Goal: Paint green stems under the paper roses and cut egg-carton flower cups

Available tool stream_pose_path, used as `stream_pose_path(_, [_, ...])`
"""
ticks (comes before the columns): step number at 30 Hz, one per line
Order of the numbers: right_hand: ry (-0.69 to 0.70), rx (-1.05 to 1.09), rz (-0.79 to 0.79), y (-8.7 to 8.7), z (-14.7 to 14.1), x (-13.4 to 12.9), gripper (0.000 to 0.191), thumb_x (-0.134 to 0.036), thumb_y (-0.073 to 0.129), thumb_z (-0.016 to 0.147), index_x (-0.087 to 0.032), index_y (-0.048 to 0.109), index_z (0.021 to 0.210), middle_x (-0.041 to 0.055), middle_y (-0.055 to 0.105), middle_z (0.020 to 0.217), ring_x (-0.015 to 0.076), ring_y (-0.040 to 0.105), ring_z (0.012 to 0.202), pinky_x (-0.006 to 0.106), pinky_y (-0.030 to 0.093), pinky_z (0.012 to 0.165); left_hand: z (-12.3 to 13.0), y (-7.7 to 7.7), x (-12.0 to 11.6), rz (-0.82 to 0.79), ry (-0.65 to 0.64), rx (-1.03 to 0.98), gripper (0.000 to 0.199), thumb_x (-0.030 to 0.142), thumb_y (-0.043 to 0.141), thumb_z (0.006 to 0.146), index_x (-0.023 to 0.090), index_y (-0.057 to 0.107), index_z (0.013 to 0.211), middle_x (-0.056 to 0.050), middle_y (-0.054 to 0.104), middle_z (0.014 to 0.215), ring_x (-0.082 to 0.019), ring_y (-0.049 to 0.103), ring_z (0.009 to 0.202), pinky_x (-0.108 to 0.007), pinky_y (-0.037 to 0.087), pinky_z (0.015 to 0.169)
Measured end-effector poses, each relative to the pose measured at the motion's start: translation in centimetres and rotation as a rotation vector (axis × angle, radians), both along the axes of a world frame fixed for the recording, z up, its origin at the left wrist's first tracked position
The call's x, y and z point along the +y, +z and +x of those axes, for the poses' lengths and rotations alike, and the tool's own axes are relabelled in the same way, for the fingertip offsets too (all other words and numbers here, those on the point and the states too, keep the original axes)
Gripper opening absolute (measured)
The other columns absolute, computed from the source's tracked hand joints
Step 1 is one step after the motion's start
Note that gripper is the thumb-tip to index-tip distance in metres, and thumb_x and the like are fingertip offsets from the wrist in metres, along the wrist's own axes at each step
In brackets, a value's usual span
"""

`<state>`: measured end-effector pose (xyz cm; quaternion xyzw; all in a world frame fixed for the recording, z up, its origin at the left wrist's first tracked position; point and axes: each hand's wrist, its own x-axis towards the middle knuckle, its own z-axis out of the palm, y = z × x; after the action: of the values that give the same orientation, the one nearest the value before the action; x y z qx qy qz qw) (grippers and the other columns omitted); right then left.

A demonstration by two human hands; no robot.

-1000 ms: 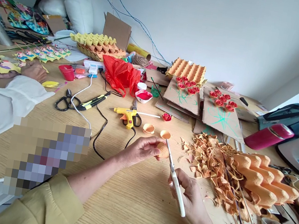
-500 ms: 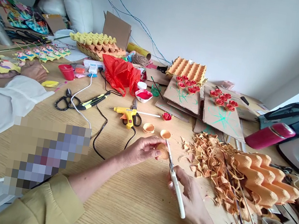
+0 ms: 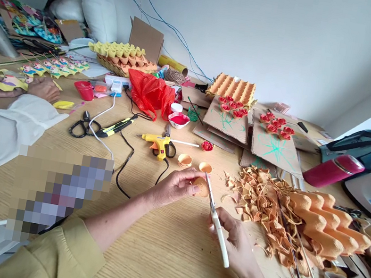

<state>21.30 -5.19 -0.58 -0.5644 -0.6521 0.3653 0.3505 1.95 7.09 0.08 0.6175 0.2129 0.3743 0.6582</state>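
Between the thumb and fingers of my left hand (image 3: 174,187) is an orange egg-carton cup (image 3: 201,187), partly covered by the fingers. My right hand (image 3: 231,233) grips white-handled scissors (image 3: 216,222), whose blades point up and left along the cup's right edge. Whether the blades touch the cup I cannot tell. Just beyond my hands stand two more orange cups, one cup (image 3: 185,160) to the left and another cup (image 3: 205,167) near the scissor tip. A red paper rose (image 3: 207,146) lies behind them.
A yellow glue gun (image 3: 159,145) with a black cord lies left of the cups. Orange scraps (image 3: 258,195) and an egg tray (image 3: 330,224) are heaped at right. Cardboard pieces with red flowers (image 3: 274,145) lie behind. A co-worker's hand (image 3: 44,88) rests at far left.
The cup in my left hand is turned slightly and sits a little further left of the blades. My right hand and the scissors have barely shifted.
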Motion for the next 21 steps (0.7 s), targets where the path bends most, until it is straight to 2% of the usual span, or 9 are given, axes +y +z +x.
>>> stream_pose_path(6, [0.026, -0.067, -0.006, 0.2, 0.0, 0.1, 0.028, -0.046, 0.051, 0.095, -0.021, 0.053, 0.082, -0.0002, 0.057, 0.075, 0.0152, 0.049, 0.070, 0.027, 0.039, 0.062, 0.1, 0.1, -0.1, 0.005, -0.005, 0.000, 0.038, 0.035, 0.076, 0.078, 0.018, 0.075, 0.113, -0.008, 0.064, 0.110, -0.022, 0.057, 0.108, -0.030, 0.048, 0.093])
stream_pose_path(9, [0.020, -0.094, -0.015, 0.2, 0.1, 0.1, 0.028, -0.046, 0.051, 0.095, -0.021, 0.053, 0.082, 0.0008, 0.059, 0.076, 0.0162, 0.050, 0.071, 0.027, 0.037, 0.060, 0.1, -0.1, 0.0, 0.026, -0.010, -0.005, 0.039, 0.034, 0.075, 0.079, 0.018, 0.075, 0.115, -0.007, 0.063, 0.104, -0.021, 0.057, 0.106, -0.030, 0.047, 0.094])
stream_pose_path(15, [-0.001, -0.074, -0.020, 0.4, 0.0, 0.0, 0.029, -0.042, 0.054, 0.093, -0.021, 0.051, 0.074, -0.0021, 0.053, 0.067, 0.0137, 0.045, 0.064, 0.026, 0.034, 0.058, 0.1, -0.8, 0.3, 0.065, -0.016, -0.034, 0.042, 0.039, 0.076, 0.079, 0.018, 0.075, 0.115, -0.007, 0.059, 0.102, -0.022, 0.055, 0.105, -0.031, 0.048, 0.093])
stream_pose_path(21, [-0.051, -0.065, -0.007, 0.4, -0.1, 0.1, 0.035, -0.045, 0.058, 0.090, -0.020, 0.050, 0.067, -0.0043, 0.046, 0.060, 0.0111, 0.041, 0.057, 0.025, 0.031, 0.053, 0.1, -1.1, 0.3, 0.059, -0.042, -0.042, 0.043, 0.036, 0.075, 0.080, 0.019, 0.072, 0.120, -0.006, 0.058, 0.104, -0.020, 0.054, 0.105, -0.030, 0.048, 0.094])
